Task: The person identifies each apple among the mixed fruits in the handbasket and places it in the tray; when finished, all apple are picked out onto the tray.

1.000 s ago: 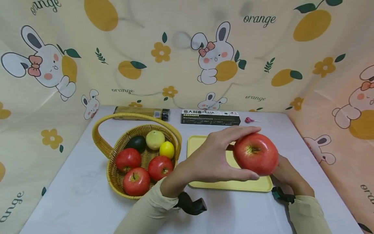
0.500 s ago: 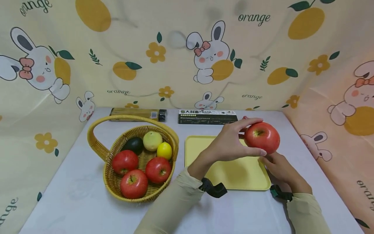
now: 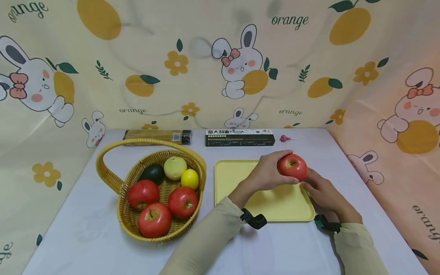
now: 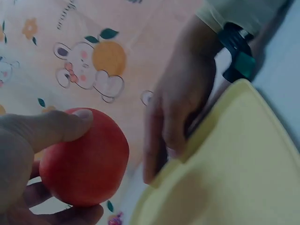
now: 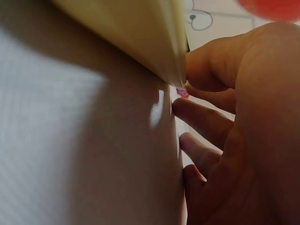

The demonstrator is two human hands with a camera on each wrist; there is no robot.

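In the head view, my left hand (image 3: 266,173) grips a red apple (image 3: 292,167) over the far right part of a yellow rectangular tray (image 3: 275,212). The left wrist view shows the thumb across the apple (image 4: 89,161), with fingers under its other side. My right hand (image 3: 326,193) is at the tray's right edge. Its thumb lies at the rim (image 4: 206,122) and its fingers reach along the outside, pinching the edge. In the right wrist view the fingers (image 5: 206,124) are slightly bent next to the tray's underside (image 5: 136,37).
A wicker basket (image 3: 121,214) with an arched handle stands left of the tray, holding several red apples (image 3: 154,220), a dark green fruit, a pale round fruit and a yellow one. Along the back lie a spaghetti pack (image 3: 156,136), a pasta box (image 3: 239,138) and a lollipop (image 3: 283,138).
My left hand has carried the apple away from the camera and lower over the tray. The right hand stays at the tray's edge. The head view has shifted slightly.
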